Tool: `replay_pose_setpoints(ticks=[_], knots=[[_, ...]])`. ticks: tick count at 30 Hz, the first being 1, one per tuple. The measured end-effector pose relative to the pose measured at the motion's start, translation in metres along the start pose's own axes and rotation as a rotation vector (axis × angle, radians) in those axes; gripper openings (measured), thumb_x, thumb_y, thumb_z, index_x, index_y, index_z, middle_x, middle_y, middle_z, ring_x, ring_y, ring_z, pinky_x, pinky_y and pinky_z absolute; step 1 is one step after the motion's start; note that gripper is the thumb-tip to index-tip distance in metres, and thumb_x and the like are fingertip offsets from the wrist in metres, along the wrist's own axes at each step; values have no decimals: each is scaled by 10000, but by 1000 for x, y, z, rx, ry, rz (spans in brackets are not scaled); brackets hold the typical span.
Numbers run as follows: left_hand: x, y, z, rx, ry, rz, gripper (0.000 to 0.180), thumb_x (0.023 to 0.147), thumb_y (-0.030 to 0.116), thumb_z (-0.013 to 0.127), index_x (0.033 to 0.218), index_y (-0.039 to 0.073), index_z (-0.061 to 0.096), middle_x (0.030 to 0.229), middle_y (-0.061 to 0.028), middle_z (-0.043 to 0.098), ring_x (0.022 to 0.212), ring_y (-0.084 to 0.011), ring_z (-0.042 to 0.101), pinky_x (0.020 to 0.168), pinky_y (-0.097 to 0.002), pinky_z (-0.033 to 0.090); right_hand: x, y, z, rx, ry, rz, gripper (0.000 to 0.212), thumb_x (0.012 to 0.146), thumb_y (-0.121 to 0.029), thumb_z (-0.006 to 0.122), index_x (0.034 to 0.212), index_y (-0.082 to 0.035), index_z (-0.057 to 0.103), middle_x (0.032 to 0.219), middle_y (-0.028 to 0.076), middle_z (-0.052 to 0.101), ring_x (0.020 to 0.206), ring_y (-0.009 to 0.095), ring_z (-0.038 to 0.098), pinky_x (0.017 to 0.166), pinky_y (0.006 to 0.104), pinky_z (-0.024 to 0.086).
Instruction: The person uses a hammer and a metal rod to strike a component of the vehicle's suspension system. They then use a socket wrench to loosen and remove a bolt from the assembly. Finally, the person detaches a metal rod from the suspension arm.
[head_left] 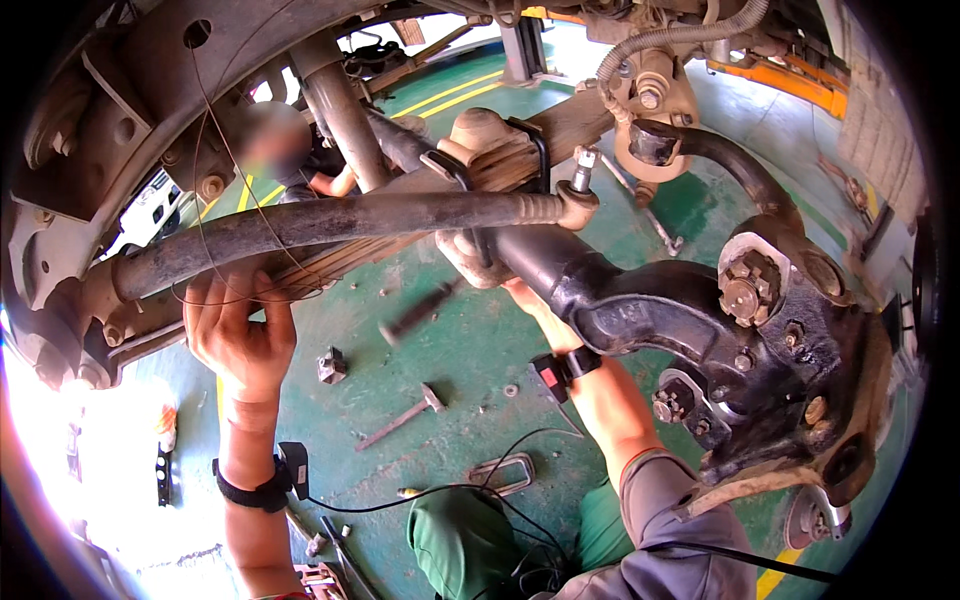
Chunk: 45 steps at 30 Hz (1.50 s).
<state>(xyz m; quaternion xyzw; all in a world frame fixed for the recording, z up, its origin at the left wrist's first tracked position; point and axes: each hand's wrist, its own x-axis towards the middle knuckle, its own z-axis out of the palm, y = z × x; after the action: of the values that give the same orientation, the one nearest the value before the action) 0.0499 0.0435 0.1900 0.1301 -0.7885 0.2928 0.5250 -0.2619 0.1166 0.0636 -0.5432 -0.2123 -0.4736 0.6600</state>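
I look up at the underside of a raised truck. My left hand [240,335] reaches up and its fingers curl over the edge of the rusty leaf spring [310,268], just below a long dark steering rod [350,222]. My right hand [528,302] goes up behind the black axle beam [610,300], near the U-bolts [470,180] that clamp the spring. Its fingers are hidden behind the beam. Both wrists wear black straps with a small device and cable. The greasy steering knuckle [790,370] with a castle nut [750,285] hangs at the right.
On the green floor lie a hammer [405,415], a large bolt [415,312], a metal block [332,365], a loose U-bolt [500,472] and small nuts. Another person [285,150] crouches beyond the spring. A brake drum [90,150] fills the upper left.
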Motion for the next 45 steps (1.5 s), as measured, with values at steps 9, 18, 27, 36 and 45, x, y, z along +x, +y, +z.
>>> replay_pose_setpoints(ticks=[9,18,27,36,45], knots=[[-1,0,3,38,14,9,167,860,76,614,972,38,732,914,-118,718,860,-337,647,879,-403,491,-9,33,19,-222,1032,-257,536,1004,-401,519,1254,68,453,1068,178,593,899,244,653,752,356,572],[0,1,0,38,6,22,172,870,96,604,970,42,733,912,-118,717,870,-335,645,880,-404,490,-23,4,-4,317,658,-73,489,995,-340,533,1255,74,521,1103,159,637,993,201,649,788,266,546],[-3,-2,1,64,-27,-7,165,874,97,602,959,42,733,922,-116,718,887,-336,645,890,-404,487,8,36,48,-224,1018,-439,436,1010,-317,528,1226,62,531,1042,176,644,903,221,668,742,273,571],[1,2,1,53,-16,7,165,869,92,605,966,47,731,903,-109,718,865,-333,645,875,-390,488,-11,1,-5,-148,418,51,417,997,-384,530,1067,26,566,836,57,537,686,145,514,557,272,397],[-2,-1,2,40,-9,-8,157,859,82,607,952,46,727,881,-99,712,841,-323,640,862,-392,493,0,32,45,-188,862,-337,552,1006,-381,515,1297,82,438,1163,226,572,1019,262,634,833,333,561]])
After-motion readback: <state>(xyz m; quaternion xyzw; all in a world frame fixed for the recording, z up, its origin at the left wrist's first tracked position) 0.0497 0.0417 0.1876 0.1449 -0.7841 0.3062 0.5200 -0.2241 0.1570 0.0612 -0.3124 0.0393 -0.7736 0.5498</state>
